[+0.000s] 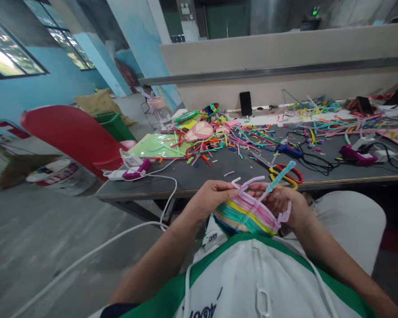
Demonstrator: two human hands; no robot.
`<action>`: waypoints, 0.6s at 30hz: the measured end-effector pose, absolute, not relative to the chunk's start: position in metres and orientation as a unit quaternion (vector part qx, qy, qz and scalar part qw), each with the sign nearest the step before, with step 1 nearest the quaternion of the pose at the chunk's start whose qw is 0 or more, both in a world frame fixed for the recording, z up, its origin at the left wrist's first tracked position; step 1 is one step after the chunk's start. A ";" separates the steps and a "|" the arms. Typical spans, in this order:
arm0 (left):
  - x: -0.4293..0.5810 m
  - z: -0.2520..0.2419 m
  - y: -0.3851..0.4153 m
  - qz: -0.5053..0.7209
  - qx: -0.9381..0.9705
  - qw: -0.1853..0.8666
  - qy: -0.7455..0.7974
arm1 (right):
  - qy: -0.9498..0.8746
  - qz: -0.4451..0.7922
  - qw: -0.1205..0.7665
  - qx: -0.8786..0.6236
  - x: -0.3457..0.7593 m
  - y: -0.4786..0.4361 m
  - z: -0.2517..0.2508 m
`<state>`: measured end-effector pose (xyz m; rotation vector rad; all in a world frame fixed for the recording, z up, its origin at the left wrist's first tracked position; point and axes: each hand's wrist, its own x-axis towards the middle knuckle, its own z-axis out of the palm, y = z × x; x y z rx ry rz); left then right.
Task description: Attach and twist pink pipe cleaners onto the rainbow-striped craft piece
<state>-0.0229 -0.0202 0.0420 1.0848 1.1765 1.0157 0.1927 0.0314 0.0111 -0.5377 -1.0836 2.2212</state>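
Observation:
A striped pipe-cleaner piece sits at my chest, with bands of lilac, pink, yellow, turquoise and tan. My left hand pinches its upper left edge, where loose lilac ends stick up. My right hand is curled behind and around its right side, and some of those fingers are hidden. A turquoise twisted pipe-cleaner stem rises out of the piece at a slant, in front of my right fingers. More lilac ends poke out at the right corner, by my right palm.
Scissors with red and yellow handles lie near the table edge, by a blue glue gun. Loose pipe cleaners cover the table's back. Purple power strips stand left and right; a white cable hangs to the floor.

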 end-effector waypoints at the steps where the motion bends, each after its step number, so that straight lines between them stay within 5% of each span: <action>1: -0.022 0.041 -0.020 0.436 0.462 0.583 0.507 | -0.405 0.840 0.301 -0.199 0.192 0.031 0.010; 18: -0.031 0.033 -0.013 0.496 0.465 0.510 0.527 | -0.402 0.785 0.384 -0.273 0.196 0.044 -0.009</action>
